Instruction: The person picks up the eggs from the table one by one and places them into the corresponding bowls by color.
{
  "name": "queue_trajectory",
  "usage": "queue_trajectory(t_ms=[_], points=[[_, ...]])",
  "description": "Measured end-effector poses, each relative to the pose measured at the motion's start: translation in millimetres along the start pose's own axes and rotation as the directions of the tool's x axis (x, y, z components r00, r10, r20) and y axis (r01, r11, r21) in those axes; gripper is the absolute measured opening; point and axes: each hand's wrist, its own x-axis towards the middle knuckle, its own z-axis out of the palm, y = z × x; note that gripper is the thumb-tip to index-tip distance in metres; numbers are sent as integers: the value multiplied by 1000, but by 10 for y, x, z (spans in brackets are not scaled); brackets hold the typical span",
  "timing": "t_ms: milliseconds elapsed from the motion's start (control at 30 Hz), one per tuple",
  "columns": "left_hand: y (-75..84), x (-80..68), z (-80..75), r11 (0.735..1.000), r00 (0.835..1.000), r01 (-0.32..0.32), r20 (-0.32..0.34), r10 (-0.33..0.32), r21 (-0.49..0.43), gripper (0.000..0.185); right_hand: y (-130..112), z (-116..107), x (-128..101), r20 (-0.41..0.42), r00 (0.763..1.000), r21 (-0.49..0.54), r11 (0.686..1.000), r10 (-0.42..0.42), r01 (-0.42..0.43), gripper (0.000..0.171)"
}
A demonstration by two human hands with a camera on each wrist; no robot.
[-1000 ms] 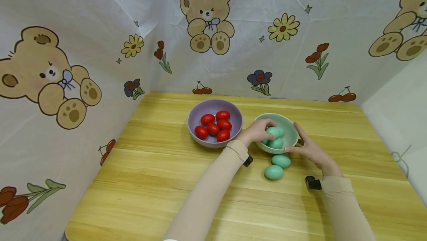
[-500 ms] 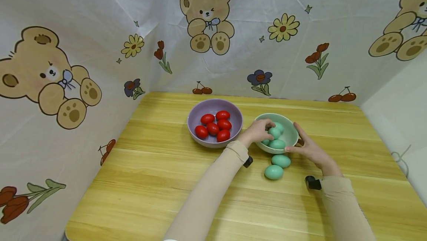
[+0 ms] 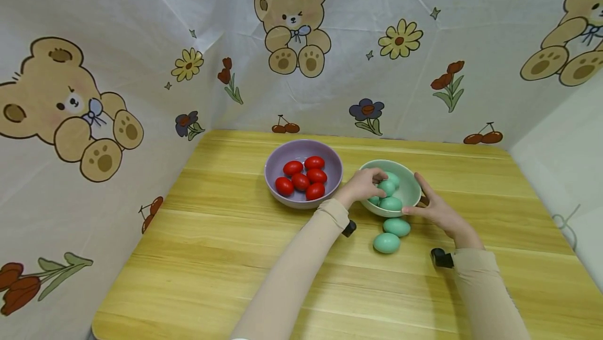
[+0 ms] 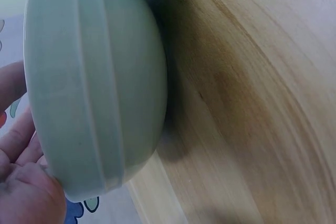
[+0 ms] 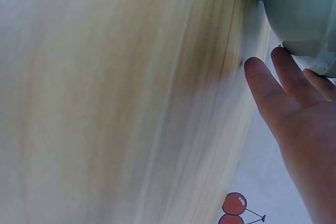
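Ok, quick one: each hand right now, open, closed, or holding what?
Left hand: fingers curled round a green egg inside the green bowl.
Right hand: open, straight fingers resting on the green bowl's side.

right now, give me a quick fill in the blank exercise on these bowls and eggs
1. The purple bowl holds ____ red eggs.
2. Two green eggs lie on the ____, just in front of the green bowl.
3. The left hand reaches into the ____ bowl.
4. The right hand touches the green bowl with ____ fingers.

Missing words: six; table; green; straight
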Motion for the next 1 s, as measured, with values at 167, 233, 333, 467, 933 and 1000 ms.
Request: queue_trajectory(t_ms=[167,233,333,467,933,1000], points=[[-17,-11,-11,999,1000,-6,6,6,-52,43,7,0,1,-3,1000,-6,1000,6,-6,101],[-26,-12,-16,997,1000,-8,8,9,-73,44,14,-2,3,-3,1000,-3,1000,4,-4,101],[-38,-5,-22,996,1000,-11,8,12,-93,45,20,-4,6,-2,1000,0,1000,2,-2,100],[-47,5,-26,994,1000,-12,10,13,-104,45,18,-4,5,-3,1000,3,1000,0,0,100],[-71,-33,-22,982,999,-27,-22,24,-185,44,11,-7,4,-6,1000,-12,1000,-4,4,100],[-74,-56,-25,976,999,-46,-29,41,-214,44,14,-9,5,-7,1000,-16,1000,-3,3,100]])
